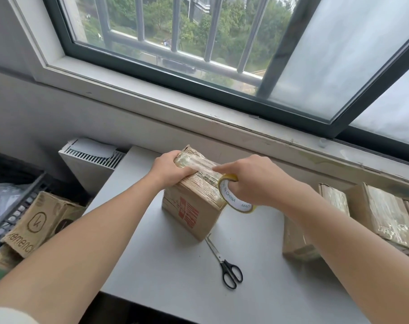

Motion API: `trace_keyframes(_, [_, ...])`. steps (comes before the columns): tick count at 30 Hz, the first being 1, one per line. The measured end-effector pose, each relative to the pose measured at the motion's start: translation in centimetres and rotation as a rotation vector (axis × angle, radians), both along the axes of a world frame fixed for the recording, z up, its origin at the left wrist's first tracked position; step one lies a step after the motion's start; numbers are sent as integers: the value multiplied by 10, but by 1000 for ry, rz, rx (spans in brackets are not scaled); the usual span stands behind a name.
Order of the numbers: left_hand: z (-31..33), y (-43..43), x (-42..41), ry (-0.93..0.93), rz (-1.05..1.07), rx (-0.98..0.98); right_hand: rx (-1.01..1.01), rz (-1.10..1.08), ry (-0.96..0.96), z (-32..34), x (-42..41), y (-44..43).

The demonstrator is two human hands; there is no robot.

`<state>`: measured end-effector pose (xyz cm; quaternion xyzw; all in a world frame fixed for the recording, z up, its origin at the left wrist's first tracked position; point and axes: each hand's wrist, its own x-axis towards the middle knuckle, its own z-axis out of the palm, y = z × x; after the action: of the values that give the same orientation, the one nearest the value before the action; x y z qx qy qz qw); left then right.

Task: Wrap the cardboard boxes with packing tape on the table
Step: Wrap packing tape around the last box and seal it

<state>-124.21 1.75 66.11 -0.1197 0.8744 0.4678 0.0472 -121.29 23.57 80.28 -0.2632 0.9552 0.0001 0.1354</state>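
Nearest to you, on the table (pixel 175 277), the scissors (pixel 224 260) lie closed, their tips just at the near corner of the box (pixel 194 204). The box stands in the middle of the table, turned with one corner toward you.

Your left hand (pixel 169 169) grips the far left top edge of the box, fingers curled over it, and steadies it. Your right hand (pixel 259 181), just right of the box, holds the roll (pixel 231 199) with fingers through its core. The index finger is stretched out along the strip (pixel 199 163). The strip runs from the roll across the top of the box, toward your left hand.

I judge that you are in the middle of this box. Its top shows shiny, wrinkled layers of tape, but the near face with red print looks like bare cardboard. So more turns are probably left, and then the cut with the scissors.

Right of the box, some way off, the other boxes (pixel 381 211) look glossy with tape and seem finished. One of them is partly hidden by your forearm. Left of the box, off the table, a printed carton (pixel 42 223) shows no tape. I cannot tell if it belongs to the job.

Beyond the box are a heater (pixel 91 160) and the window (pixel 175 31).
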Motion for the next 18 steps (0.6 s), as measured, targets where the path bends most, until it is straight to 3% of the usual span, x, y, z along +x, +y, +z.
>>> trace_keyframes(7, [4, -2, 0, -34, -25, 26, 61, -39, -42, -20, 15, 33])
trace_keyframes(18, [-7, -8, -10, -64, -86, -29, -100, -90, -60, -80, 22, 55])
